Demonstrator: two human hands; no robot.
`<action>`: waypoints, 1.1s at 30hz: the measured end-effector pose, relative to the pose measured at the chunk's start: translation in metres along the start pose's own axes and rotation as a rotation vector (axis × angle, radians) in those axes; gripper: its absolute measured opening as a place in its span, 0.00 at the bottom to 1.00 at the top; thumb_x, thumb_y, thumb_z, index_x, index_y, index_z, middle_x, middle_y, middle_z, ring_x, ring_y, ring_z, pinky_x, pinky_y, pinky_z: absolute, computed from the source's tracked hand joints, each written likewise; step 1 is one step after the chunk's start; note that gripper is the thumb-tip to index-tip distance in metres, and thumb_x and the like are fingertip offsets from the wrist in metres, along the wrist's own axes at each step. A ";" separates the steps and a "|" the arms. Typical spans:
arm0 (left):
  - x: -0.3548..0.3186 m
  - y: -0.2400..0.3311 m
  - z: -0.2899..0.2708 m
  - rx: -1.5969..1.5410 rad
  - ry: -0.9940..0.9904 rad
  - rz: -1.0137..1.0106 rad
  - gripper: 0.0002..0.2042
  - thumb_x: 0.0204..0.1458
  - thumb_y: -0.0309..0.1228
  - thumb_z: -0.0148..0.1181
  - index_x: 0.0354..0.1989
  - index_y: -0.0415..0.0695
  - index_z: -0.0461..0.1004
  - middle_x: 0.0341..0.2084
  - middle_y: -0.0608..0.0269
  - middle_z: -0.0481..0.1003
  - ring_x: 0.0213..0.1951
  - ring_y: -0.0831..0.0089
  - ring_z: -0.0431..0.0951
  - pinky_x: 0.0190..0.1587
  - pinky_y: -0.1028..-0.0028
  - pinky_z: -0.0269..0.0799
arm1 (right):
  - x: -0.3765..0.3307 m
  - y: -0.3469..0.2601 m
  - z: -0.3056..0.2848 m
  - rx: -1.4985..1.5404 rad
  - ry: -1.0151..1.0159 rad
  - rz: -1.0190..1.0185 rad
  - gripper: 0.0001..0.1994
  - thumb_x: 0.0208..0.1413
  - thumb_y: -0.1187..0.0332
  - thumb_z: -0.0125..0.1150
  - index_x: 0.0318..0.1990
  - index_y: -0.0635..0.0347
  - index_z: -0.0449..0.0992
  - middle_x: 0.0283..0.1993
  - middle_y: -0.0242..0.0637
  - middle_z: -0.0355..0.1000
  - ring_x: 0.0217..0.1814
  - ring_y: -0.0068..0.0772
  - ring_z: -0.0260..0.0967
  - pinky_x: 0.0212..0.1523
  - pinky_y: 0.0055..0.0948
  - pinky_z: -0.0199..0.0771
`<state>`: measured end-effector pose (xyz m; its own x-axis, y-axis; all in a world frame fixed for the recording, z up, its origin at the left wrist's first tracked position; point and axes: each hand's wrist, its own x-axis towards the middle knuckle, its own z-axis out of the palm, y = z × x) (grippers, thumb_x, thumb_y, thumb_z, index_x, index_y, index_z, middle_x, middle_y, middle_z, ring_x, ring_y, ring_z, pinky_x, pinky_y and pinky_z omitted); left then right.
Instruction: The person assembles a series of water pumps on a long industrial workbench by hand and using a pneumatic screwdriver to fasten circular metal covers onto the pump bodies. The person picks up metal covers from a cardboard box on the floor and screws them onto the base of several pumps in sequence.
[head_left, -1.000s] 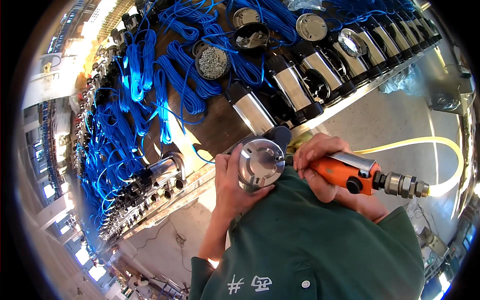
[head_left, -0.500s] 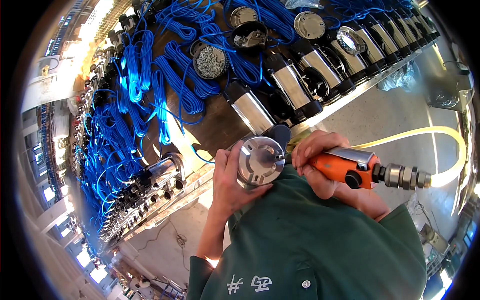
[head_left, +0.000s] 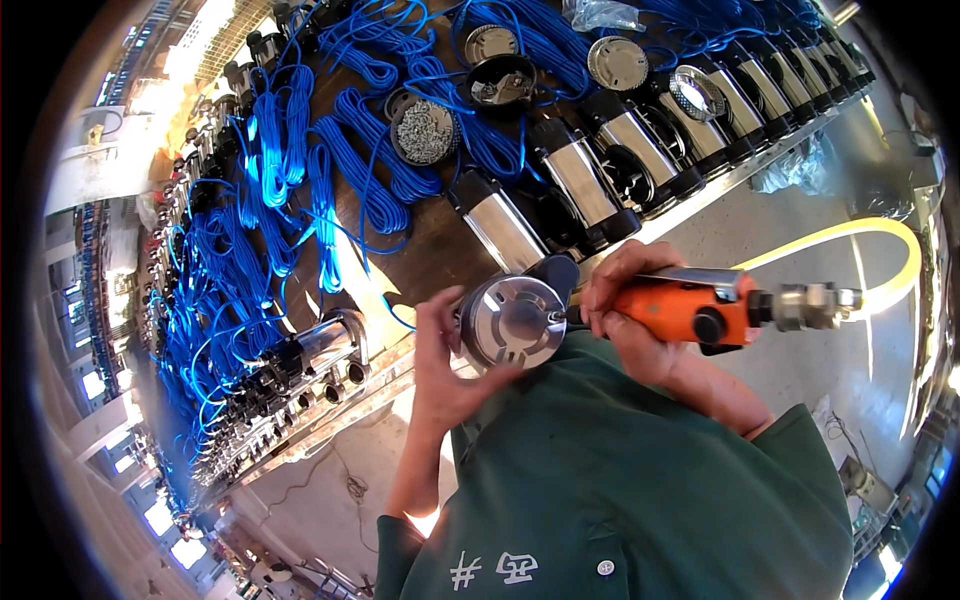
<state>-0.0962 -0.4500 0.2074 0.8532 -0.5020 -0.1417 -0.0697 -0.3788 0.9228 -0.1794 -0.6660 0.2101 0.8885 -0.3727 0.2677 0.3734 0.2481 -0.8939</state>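
My right hand (head_left: 635,310) is wrapped round an orange pneumatic screwdriver (head_left: 680,310), lying roughly level. Its tip meets the right side of the round metal end cover (head_left: 515,320) of a steel submersible pump, which points up toward me. My left hand (head_left: 445,365) stands at the pump's left side, fingers and thumb spread in a C shape. A gap shows between palm and pump; the thumb lies by the cover's lower rim, and whether it touches I cannot tell. A black outlet (head_left: 557,272) juts from behind the cover.
Steel pumps (head_left: 585,180) line the bench edge to the right. Coiled blue cables (head_left: 365,175) cover the bench. A bowl of small screws (head_left: 425,133) and round metal covers (head_left: 617,63) lie further back. A yellow air hose (head_left: 840,228) loops from the screwdriver at right.
My left fingers have loosened and drawn left off the pump's side. The screwdriver has shifted slightly, its tip still at the cover's right side. The hose loop has moved.
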 end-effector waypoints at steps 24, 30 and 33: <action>0.003 0.027 0.000 -1.110 -0.099 -0.409 0.08 0.58 0.29 0.56 0.38 0.36 0.72 0.26 0.53 0.77 0.18 0.73 0.72 0.16 0.80 0.64 | 0.044 -0.026 0.049 0.434 0.096 -0.141 0.18 0.44 0.75 0.47 0.46 0.58 0.58 0.35 0.38 0.61 0.22 0.23 0.59 0.30 0.30 0.68; 0.016 0.012 -0.002 -0.935 -0.232 -0.320 0.09 0.57 0.31 0.58 0.36 0.36 0.73 0.18 0.61 0.72 0.16 0.79 0.66 0.18 0.84 0.56 | 0.044 -0.023 0.041 0.558 0.129 -0.151 0.18 0.41 0.85 0.46 0.43 0.61 0.59 0.33 0.43 0.64 0.22 0.28 0.64 0.30 0.32 0.72; 0.028 0.024 0.005 -0.442 -0.152 -0.163 0.10 0.58 0.30 0.57 0.36 0.34 0.76 0.15 0.72 0.65 0.16 0.85 0.59 0.20 0.83 0.51 | 0.043 -0.016 0.037 0.512 0.154 -0.148 0.18 0.41 0.86 0.45 0.42 0.62 0.59 0.32 0.42 0.64 0.23 0.27 0.64 0.29 0.29 0.72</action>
<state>-0.0762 -0.4770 0.2237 0.7474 -0.5836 -0.3174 0.3127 -0.1125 0.9432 -0.1367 -0.6529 0.2488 0.7820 -0.5531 0.2873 0.6071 0.5718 -0.5518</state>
